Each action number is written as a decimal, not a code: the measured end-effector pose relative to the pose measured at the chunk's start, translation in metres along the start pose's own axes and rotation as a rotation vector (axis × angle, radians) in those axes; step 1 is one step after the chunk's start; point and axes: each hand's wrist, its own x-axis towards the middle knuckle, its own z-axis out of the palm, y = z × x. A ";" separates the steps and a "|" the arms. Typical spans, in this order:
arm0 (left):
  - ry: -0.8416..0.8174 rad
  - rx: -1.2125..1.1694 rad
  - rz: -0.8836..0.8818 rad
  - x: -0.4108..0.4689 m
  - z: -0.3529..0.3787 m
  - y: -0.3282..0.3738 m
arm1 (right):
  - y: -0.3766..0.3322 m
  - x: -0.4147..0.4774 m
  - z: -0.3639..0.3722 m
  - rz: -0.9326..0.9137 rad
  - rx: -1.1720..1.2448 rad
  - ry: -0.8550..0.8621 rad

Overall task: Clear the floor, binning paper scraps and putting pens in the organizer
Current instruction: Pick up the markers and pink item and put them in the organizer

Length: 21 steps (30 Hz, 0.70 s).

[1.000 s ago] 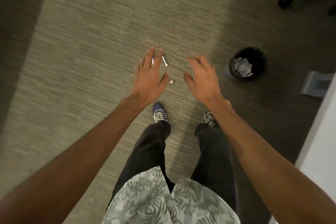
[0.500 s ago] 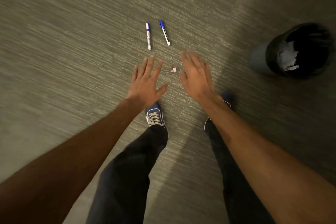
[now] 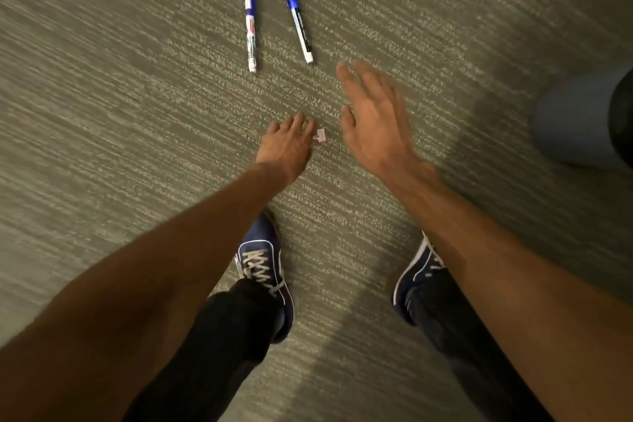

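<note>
Two white markers lie side by side on the grey carpet ahead of me: one with a purple cap (image 3: 250, 31) on the left, one with a blue cap (image 3: 299, 23) on the right. A small pale pink scrap (image 3: 321, 135) lies closer to me. My left hand (image 3: 287, 147) reaches down with its fingertips on the floor right beside the scrap's left end; whether it grips the scrap is hidden. My right hand (image 3: 374, 120) hovers open, fingers spread, just right of the scrap and below the blue-capped marker.
A dark round bin (image 3: 579, 120) is cut off at the right edge. My two blue sneakers, the left one (image 3: 263, 267) and the right one (image 3: 416, 276), stand on the carpet below the hands. No organizer is in view.
The view has dropped closer to the floor. My left hand has lowered onto the carpet beside the scrap. The right hand stays spread above it, and the bin has slid toward the right edge.
</note>
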 end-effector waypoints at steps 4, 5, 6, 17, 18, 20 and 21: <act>0.017 0.074 0.044 0.020 0.003 0.003 | 0.003 0.007 0.008 -0.009 0.043 -0.009; -0.004 0.085 0.061 0.023 0.003 0.004 | 0.004 0.008 0.009 -0.015 0.051 -0.003; -0.025 0.098 0.081 0.026 0.004 0.003 | 0.004 0.010 0.009 -0.017 0.058 -0.002; 0.210 -0.777 -0.216 -0.007 -0.059 -0.010 | -0.016 0.062 -0.007 -0.015 0.158 0.062; 0.281 -0.805 -0.230 -0.013 -0.066 -0.016 | -0.019 0.070 -0.006 0.004 0.177 0.056; 0.392 -0.832 -0.255 -0.023 -0.076 -0.029 | -0.024 0.088 -0.001 0.043 0.194 0.037; 0.428 -0.837 -0.265 -0.027 -0.079 -0.035 | -0.027 0.097 0.003 0.058 0.194 0.028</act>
